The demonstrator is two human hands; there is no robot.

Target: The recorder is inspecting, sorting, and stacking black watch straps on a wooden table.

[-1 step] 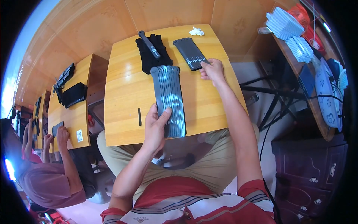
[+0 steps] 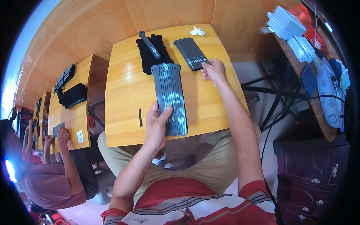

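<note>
My left hand (image 2: 159, 119) grips a fanned bundle of dark grey straps (image 2: 169, 99) with rounded far ends, its thumb lying across the top. The bundle is held over the near part of the wooden table. My right hand (image 2: 214, 70) reaches forward, thumb and fingers pinched at the near right corner of a second stack of dark straps (image 2: 188, 51), which has small white marks. Whether it has one strap or several is hidden. Past the held bundle, a pile of black fabric (image 2: 142, 60) carries a single loose strap (image 2: 150, 45) on top.
A short black strip (image 2: 140, 117) lies on the table (image 2: 123, 90), left of my left hand. Crumpled white tissue (image 2: 197, 31) sits at the far edge. On the right, a side table holds white stacked trays (image 2: 287, 23). At another table on the left, a person (image 2: 52, 183) works.
My left hand and the fanned straps have risen very slightly. My right hand stays at the second stack.
</note>
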